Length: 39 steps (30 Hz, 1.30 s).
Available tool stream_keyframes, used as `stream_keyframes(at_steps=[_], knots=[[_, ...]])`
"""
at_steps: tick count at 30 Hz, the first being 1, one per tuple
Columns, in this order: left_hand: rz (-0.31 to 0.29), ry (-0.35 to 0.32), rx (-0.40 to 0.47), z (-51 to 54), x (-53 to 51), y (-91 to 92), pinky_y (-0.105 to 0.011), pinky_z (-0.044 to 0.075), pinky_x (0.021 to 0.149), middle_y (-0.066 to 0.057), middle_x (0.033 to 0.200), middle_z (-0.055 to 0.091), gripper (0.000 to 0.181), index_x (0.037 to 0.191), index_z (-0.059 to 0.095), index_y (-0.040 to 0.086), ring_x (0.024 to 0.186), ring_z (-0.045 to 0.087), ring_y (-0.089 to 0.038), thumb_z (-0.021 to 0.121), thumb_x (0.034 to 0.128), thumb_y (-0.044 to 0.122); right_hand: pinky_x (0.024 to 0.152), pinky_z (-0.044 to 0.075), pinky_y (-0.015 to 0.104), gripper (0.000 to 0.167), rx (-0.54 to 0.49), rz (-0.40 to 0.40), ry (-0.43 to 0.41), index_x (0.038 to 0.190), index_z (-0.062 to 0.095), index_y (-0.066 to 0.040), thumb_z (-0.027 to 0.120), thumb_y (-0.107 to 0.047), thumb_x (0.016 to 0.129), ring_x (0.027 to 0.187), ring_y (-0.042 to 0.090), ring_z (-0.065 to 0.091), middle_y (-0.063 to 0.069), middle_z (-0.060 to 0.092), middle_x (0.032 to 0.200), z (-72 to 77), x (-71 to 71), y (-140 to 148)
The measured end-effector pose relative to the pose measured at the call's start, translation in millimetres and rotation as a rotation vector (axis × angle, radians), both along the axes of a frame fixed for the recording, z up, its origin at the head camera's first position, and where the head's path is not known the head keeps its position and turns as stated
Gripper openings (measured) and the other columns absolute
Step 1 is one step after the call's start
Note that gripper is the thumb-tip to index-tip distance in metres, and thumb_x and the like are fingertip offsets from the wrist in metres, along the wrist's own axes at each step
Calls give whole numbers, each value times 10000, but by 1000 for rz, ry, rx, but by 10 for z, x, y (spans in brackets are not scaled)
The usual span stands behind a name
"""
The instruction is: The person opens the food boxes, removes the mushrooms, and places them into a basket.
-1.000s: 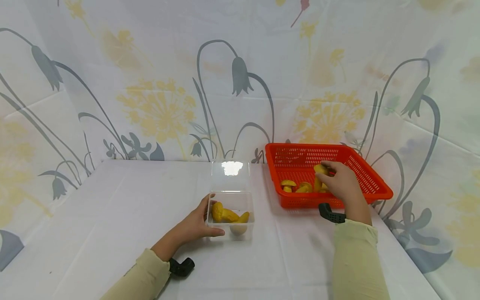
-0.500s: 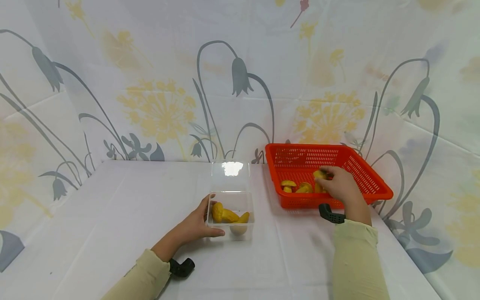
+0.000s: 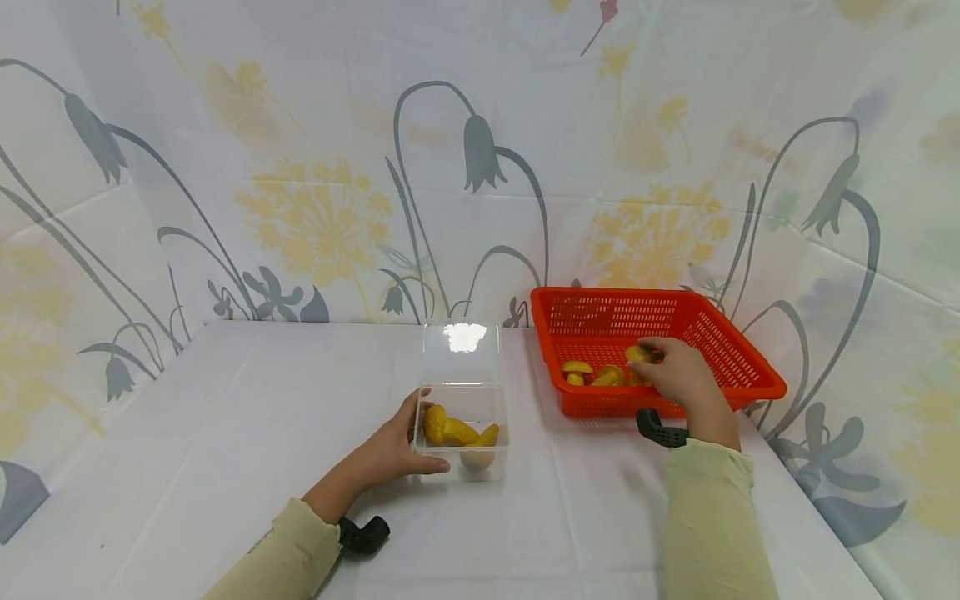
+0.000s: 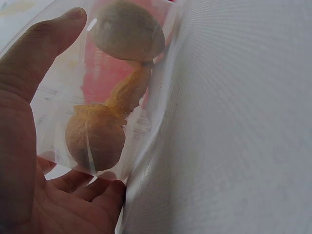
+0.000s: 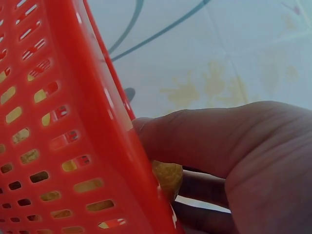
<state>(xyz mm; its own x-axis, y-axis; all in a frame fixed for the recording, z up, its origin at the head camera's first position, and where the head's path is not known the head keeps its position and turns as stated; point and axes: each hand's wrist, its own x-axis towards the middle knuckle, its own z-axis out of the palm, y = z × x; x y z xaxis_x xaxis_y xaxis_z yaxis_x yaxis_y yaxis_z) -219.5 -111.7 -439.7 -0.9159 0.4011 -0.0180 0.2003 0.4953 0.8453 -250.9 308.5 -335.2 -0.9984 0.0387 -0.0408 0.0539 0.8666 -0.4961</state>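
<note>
In the head view my left hand (image 3: 393, 448) grips the left side of a clear plastic box (image 3: 492, 404), thumb along the front. Two yellow mushrooms (image 3: 459, 432) lie inside the box. The left wrist view shows their pale brown rounded caps (image 4: 129, 31) through the plastic wall. Over at the right, my right hand (image 3: 684, 375) reaches into a red slotted basket (image 3: 607, 407) and pinches a yellow mushroom (image 3: 637, 354) by its upper end. Below the basket's rim, the right wrist view hides most of that mushroom (image 5: 167, 176).
Other yellow mushrooms (image 3: 576, 367) lie in the basket, left of my right hand. The box's clear lid (image 3: 442, 362) stands open behind it, reflecting light. A white cloth covers the table (image 3: 262, 400), and a flower-printed curtain (image 3: 330, 125) hangs behind.
My right hand has lowered slightly into the basket with the mushroom, which sits lower than before. The left hand and the box have stayed in place.
</note>
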Motion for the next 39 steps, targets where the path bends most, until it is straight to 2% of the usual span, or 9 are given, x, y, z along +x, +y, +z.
stream_keyframes(at_steps=[16, 30, 39], knots=[[5, 7, -9, -1, 4, -2, -513, 367, 1117, -105, 1561, 332, 1143, 1549, 114, 183, 1417, 351, -374, 852, 708, 416, 976, 435, 621, 684, 42, 16, -1, 1451, 413, -46, 570, -473, 941, 1205, 449, 453, 283, 468, 1397, -7, -12, 1], [3, 8, -5, -1, 8, 0, -521, 367, 1116, -109, 1561, 331, 1151, 1550, 113, 180, 1414, 353, -380, 858, 702, 408, 1016, 403, 637, 652, 14, 29, -5, 1450, 428, -78, 580, -453, 939, 1259, 441, 415, 247, 438, 1449, 42, -14, -94], [-4, 9, -4, 3, 6, -4, -519, 366, 1116, -116, 1561, 327, 1146, 1550, 107, 176, 1419, 343, -382, 852, 711, 408, 1002, 430, 623, 624, 34, 62, 33, 1442, 447, -91, 592, -432, 940, 1255, 438, 450, 226, 480, 1424, 85, 2, -217]])
